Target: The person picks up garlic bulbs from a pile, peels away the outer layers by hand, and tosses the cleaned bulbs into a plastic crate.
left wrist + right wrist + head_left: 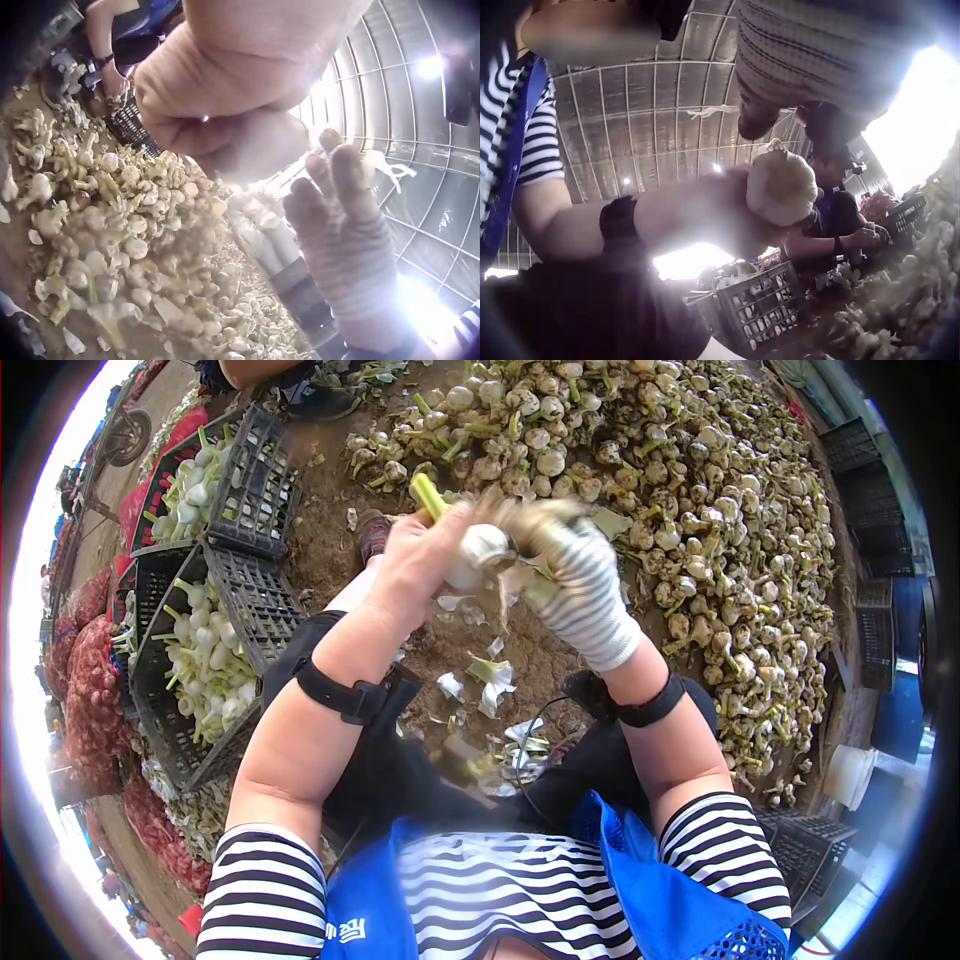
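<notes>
My bare left hand [425, 555] grips a garlic bulb [485, 547] by its green stem [428, 495], which sticks up past the thumb. In the right wrist view the bulb [782, 187] shows pale and smooth, its root end facing up. My right hand [575, 575] wears a striped, dirt-stained glove and is blurred close beside the bulb. The left wrist view shows the gloved fingers [330, 187] spread a little, nothing visible between them. Loose papery skin [515, 582] hangs between the bulb and the glove.
A large heap of untrimmed garlic [700, 540] spreads ahead and to the right. Black crates [262, 480] with cleaned garlic [212, 650] stand at left, near red net sacks [95, 670]. Peelings [492, 675] litter the ground between my legs. Another person's hand [866, 238] works beyond the crates.
</notes>
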A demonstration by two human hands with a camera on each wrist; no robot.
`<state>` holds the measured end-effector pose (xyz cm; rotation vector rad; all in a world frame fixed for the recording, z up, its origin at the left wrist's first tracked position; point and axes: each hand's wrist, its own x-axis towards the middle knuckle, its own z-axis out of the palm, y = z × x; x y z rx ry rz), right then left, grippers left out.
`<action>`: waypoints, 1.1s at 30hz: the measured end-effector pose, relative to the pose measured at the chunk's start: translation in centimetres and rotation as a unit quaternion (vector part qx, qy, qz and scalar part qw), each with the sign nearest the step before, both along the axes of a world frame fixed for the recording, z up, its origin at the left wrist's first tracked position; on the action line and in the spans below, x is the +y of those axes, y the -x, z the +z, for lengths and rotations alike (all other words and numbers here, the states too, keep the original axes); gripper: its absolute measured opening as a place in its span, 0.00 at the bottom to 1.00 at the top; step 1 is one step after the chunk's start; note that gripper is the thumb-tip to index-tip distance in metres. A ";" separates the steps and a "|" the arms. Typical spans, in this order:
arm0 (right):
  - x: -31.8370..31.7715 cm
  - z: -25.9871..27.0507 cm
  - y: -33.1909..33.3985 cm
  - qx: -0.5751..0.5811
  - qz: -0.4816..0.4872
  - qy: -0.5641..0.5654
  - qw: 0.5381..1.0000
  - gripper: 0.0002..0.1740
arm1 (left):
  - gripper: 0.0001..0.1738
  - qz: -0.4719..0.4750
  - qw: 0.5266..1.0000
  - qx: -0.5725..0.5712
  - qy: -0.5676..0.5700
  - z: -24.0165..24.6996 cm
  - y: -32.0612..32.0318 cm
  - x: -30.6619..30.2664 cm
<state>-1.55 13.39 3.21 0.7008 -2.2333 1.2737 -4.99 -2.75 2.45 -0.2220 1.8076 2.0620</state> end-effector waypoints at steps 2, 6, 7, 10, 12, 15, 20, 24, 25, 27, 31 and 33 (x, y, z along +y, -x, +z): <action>-1.2 -0.1 -1.5 -0.097 0.115 0.073 0.986 0.16 | 0.17 0.000 0.998 -0.058 -0.016 -0.2 -0.2 0.2; -4.4 -2.0 -4.5 -0.094 0.255 -0.142 0.952 0.07 | 0.16 0.101 0.987 -0.096 -0.081 -1.7 2.9 -3.0; -4.6 -3.1 -4.9 -0.092 0.262 -0.196 0.940 0.08 | 0.16 0.107 0.986 -0.085 -0.096 -2.0 3.7 -4.3; -4.1 -6.4 -3.8 -0.153 0.211 -0.288 0.921 0.10 | 0.19 0.265 0.940 -0.002 -0.214 -0.5 7.4 -9.0; -3.6 -7.2 -3.0 -0.215 0.171 -0.272 0.922 0.10 | 0.23 0.313 0.891 0.116 -0.309 1.3 9.5 -15.0; -3.2 -8.7 -1.1 -0.314 0.102 -0.299 0.895 0.24 | 0.26 0.343 0.843 0.189 -0.368 2.3 9.2 -16.9; -2.3 -17.1 6.4 -0.274 -0.080 -0.375 0.882 0.33 | 0.13 0.199 0.927 0.042 -0.315 1.7 4.1 -9.8; -3.8 -18.0 12.0 -0.487 -0.179 -0.515 0.682 0.43 | 0.14 0.218 0.937 -0.073 -0.262 4.2 3.2 -7.0; -1.9 -23.9 13.6 -0.411 -0.215 -0.544 0.699 0.35 | 0.13 0.219 0.930 -0.073 -0.284 4.2 3.3 -7.0; 0.5 -28.9 16.0 -0.450 -0.209 -0.514 0.700 0.25 | 0.13 0.206 0.924 -0.081 -0.313 4.4 3.3 -6.7; -0.8 -21.2 12.6 -0.473 -0.246 -0.368 0.762 0.23 | 0.11 0.160 0.927 -0.076 -0.330 4.5 3.0 -6.5; -0.3 -19.3 11.2 -0.413 -0.281 -0.460 0.734 0.27 | 0.10 0.152 0.932 -0.077 -0.320 4.5 2.8 -6.6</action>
